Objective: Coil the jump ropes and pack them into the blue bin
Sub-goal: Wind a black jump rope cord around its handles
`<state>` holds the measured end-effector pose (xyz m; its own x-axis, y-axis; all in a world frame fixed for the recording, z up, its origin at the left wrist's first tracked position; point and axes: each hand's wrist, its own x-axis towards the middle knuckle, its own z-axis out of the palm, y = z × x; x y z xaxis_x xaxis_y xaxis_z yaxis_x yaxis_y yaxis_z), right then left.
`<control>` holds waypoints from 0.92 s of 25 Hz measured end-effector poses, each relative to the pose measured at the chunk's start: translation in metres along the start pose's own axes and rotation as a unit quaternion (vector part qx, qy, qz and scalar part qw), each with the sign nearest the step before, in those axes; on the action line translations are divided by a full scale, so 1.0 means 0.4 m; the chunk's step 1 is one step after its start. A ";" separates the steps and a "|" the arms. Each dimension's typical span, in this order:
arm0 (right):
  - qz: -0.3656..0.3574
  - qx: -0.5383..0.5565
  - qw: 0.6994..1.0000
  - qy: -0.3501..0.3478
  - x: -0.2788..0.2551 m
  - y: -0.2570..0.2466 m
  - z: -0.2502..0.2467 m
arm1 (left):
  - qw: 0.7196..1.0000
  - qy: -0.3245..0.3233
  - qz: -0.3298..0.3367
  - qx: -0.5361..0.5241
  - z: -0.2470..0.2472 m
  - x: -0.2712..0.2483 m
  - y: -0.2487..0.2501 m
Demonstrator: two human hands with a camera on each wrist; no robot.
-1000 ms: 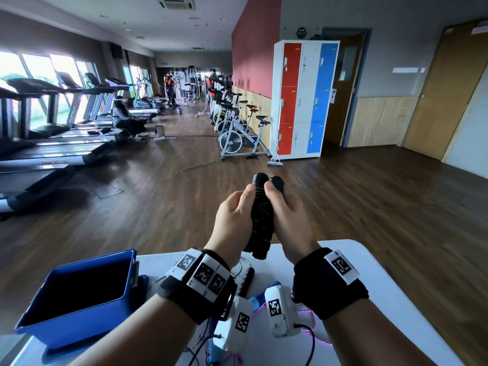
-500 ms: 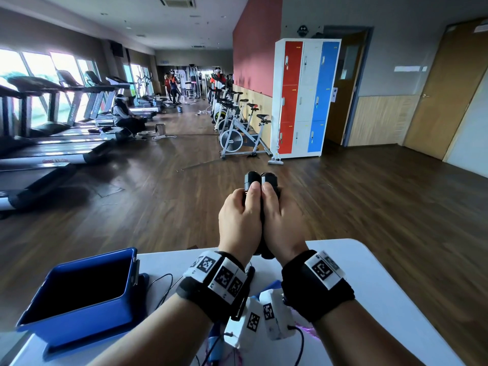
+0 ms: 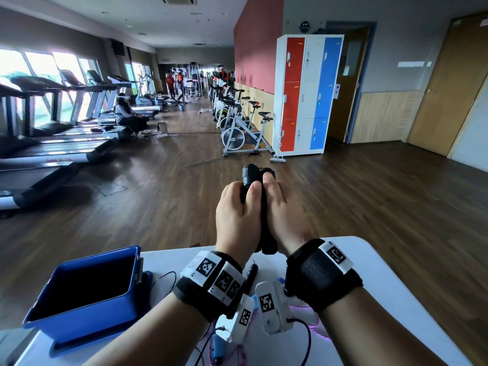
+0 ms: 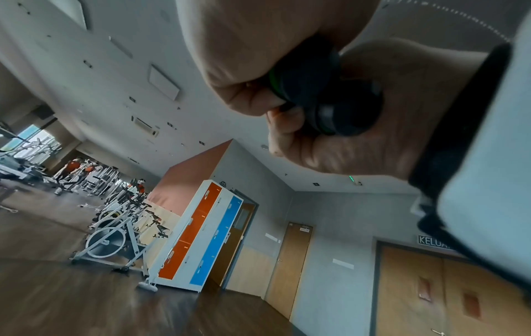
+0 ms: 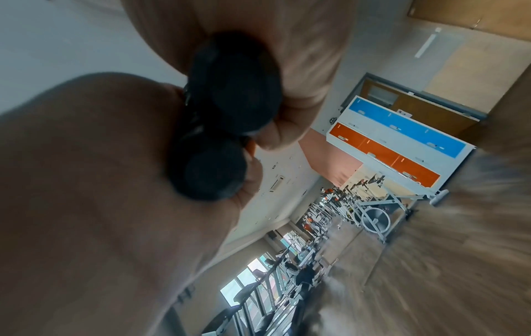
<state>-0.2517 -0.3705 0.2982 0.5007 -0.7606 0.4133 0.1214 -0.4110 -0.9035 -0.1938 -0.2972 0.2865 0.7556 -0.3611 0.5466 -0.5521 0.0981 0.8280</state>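
I've drawn my fists tighter together since a moment ago. My left hand [image 3: 237, 215] and right hand [image 3: 284, 215] both clench the two black cylindrical jump-rope handles [image 3: 253, 175], upright, above the white table's [image 3: 383, 265] far edge. The open blue plastic bin [image 3: 87, 310] sits near its left edge.

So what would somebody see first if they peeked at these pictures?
Probably the left hand and right hand, pressed together in the middle, gripping two black jump rope handles side by side above the white table. Next, the blue bin on the table's left end. Far behind stands a red, white and blue locker against the wall.
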 end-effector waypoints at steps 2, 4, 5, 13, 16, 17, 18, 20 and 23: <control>-0.027 -0.039 0.999 0.002 -0.001 0.000 0.001 | 1.000 -0.006 -0.014 -0.010 -0.002 -0.005 0.001; -0.039 -0.053 0.998 0.007 -0.003 0.009 0.002 | 0.999 -0.018 -0.040 -0.008 -0.002 -0.001 0.003; -0.029 -0.026 0.999 0.001 -0.003 0.013 -0.002 | 0.998 -0.025 -0.052 -0.007 -0.006 0.004 0.006; 0.097 0.205 0.971 -0.070 -0.040 -0.021 -0.022 | 0.966 -0.029 -0.144 -0.211 -0.012 0.045 -0.009; 0.072 0.159 0.983 -0.057 -0.040 -0.035 -0.016 | 0.970 -0.067 -0.147 -0.183 -0.021 0.051 -0.014; 0.065 0.155 0.985 -0.048 -0.034 -0.027 -0.016 | 0.964 -0.076 -0.166 -0.195 -0.026 0.048 -0.009; 0.059 0.154 0.985 -0.042 -0.028 -0.020 -0.014 | 0.958 -0.071 -0.186 -0.206 -0.030 0.045 -0.004; 0.046 0.123 0.991 -0.030 -0.022 -0.013 -0.008 | 0.956 -0.054 -0.196 -0.213 -0.030 0.030 0.011; 0.037 0.058 0.997 -0.017 -0.020 -0.006 0.000 | 0.971 -0.062 -0.173 -0.154 -0.014 0.017 0.020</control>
<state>-0.2560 -0.3634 0.2970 0.5407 -0.7683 0.3427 0.1803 -0.2920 -0.9393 -0.1911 -0.2938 0.2977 0.8186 -0.5283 0.2255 -0.1263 0.2173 0.9679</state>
